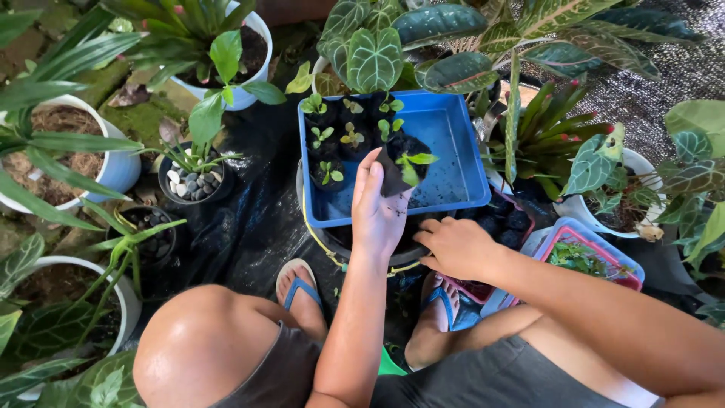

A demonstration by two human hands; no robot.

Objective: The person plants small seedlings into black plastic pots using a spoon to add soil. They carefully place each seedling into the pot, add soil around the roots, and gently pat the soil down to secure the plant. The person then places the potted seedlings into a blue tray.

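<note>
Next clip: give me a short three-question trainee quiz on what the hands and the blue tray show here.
1. True or false: the left hand holds a small black bag with a seedling over the blue tray.
2. Where is the right hand? A) inside the tray B) below the tray's near edge, over a dark container C) on the white pot
3. Fill in: the seedling bags already in the tray stand in its far ____ corner.

Key: 1 true; 2 B; 3 left.

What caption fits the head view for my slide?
Left hand holds a bagged seedling over the blue tray; right hand rests below it.
</note>
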